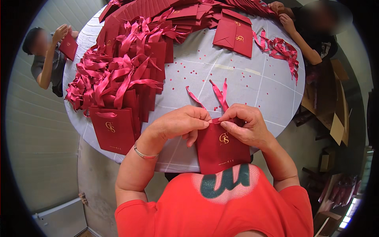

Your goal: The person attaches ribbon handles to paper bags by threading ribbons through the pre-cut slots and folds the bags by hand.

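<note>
A dark red paper gift bag point(223, 154) with gold lettering stands against the table's near edge, close to my red shirt. At its top edge my left hand point(188, 121) is closed in a pinch, the fingertips by the middle of the rim. Just across from it, my right hand point(249, 125) pinches the same rim between thumb and forefinger. Pink ribbon ends point(220, 94) stick up beyond the rim, between and behind my hands. The fingers hide how the ribbon passes through the bag.
Many finished bags with ribbon handles point(118, 79) crowd the table's left side. Flat bags point(235, 33) and loose ribbons point(282, 51) lie at the far right. Small red paper dots point(189, 72) dot the white tablecloth point(272, 94). Two people work across the table; cardboard boxes point(339, 106) stand right.
</note>
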`<action>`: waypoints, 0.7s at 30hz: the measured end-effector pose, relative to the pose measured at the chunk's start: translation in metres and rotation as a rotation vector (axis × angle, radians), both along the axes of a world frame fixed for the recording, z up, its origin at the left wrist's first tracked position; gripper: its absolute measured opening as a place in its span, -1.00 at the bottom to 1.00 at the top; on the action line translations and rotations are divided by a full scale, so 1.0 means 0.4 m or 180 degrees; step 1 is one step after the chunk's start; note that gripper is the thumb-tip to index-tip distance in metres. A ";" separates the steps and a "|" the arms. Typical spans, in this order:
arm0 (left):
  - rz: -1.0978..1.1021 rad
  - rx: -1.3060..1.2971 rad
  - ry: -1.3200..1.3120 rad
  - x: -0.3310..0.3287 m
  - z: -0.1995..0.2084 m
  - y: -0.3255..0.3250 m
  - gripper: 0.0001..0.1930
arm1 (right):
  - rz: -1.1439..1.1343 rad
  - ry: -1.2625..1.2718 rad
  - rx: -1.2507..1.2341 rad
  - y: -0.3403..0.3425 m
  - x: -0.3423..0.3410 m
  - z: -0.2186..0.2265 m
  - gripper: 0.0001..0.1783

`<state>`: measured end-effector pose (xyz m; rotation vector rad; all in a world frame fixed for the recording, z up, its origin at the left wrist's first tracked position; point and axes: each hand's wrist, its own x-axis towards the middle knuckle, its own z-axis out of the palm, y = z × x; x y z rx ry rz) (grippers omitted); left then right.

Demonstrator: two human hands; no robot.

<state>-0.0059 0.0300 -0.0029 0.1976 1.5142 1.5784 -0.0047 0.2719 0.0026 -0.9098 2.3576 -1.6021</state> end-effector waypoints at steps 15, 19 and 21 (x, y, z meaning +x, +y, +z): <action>0.0329 -0.0184 0.0133 0.022 0.023 0.014 -0.88 | 0.0090 0.1941 0.0380 -0.026 0.032 -0.003 -0.80; 0.0436 -0.0325 0.0247 0.019 0.015 0.010 -0.87 | 0.0130 0.2404 0.0908 -0.045 0.028 -0.015 -0.82; 0.0450 -0.0349 0.0443 0.021 0.025 0.024 -0.86 | 0.0126 0.2562 0.1099 -0.039 0.033 -0.003 -0.84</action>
